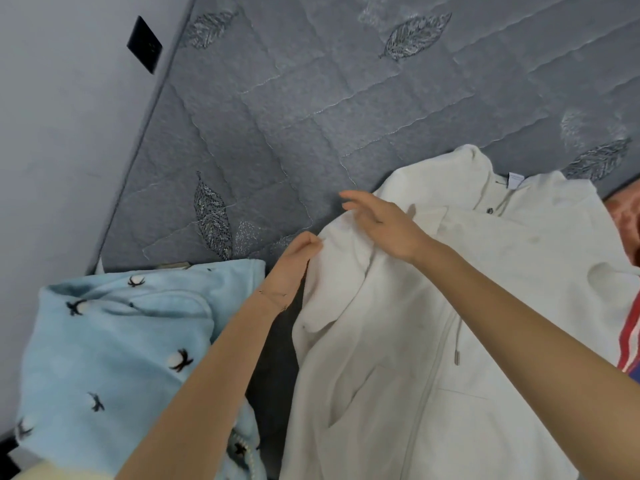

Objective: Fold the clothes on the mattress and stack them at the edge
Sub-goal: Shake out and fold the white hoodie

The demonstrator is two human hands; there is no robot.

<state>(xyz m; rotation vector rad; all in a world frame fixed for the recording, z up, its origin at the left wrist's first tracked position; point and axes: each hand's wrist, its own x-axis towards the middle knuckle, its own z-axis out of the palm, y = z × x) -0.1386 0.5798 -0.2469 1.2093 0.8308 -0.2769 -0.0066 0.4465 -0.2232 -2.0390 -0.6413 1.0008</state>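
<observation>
A white zip-up hoodie lies spread on the grey quilted mattress, hood toward the far side, one sleeve folded across its front. My left hand pinches the hoodie's left shoulder edge. My right hand hovers just above the shoulder area with fingers straight and spread, holding nothing. A light blue fleece garment with dark flower prints lies bunched at the mattress's near left corner.
A white wall with a dark socket plate borders the mattress on the left. A red, white and blue striped cloth and an orange-red item sit at the right edge. The far mattress shows bare quilting.
</observation>
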